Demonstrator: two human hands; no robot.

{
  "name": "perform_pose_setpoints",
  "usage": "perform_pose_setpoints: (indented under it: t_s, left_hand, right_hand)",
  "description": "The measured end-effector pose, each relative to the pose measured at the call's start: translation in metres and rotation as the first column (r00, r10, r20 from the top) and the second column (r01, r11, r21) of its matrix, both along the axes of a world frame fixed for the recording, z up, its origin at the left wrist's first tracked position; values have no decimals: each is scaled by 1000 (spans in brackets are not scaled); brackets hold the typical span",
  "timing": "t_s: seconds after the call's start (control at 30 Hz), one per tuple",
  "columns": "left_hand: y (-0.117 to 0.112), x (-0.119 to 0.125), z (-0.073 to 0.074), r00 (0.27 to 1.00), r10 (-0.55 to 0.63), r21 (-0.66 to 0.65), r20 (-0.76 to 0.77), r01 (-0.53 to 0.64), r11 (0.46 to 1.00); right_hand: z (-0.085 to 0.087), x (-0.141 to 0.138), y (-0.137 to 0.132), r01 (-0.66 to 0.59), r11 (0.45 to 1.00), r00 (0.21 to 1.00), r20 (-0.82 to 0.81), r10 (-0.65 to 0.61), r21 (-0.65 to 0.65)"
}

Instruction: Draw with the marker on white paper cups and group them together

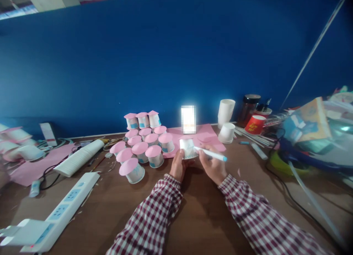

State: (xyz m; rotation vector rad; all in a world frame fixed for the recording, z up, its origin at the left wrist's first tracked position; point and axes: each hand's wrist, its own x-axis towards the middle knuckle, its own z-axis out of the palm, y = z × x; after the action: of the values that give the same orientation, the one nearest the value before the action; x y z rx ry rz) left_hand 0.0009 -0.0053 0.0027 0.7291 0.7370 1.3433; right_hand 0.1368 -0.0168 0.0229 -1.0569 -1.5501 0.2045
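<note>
My left hand (178, 166) is closed round a small white paper cup (188, 147), held just above the brown table (116, 207). My right hand (212, 166) grips a white pen with a blue cap end (211, 154), its tip lying against the cup's side. Both sleeves are red-and-white check. To the left of the cup stands a cluster of several upturned paper cups with pink paper lids (143, 144), partly stacked in rows.
A pink paper sheet (205, 133) lies behind the hands, beside a bright phone screen (188, 119). White cups (226, 113), a dark jar (248, 108) and a red cup (255, 124) stand at the back right. A white power strip (55, 214) and a cup stack (79, 157) lie left. Cables and clutter fill the right.
</note>
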Motion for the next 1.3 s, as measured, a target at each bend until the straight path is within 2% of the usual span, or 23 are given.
perform_pose_setpoints:
  t_s: [1.3]
  left_hand:
    - [-1,0,2,1000,-25,-10,9,25,1000]
  right_hand:
    - [2,2,1,-6,1000,1000,0,6,5]
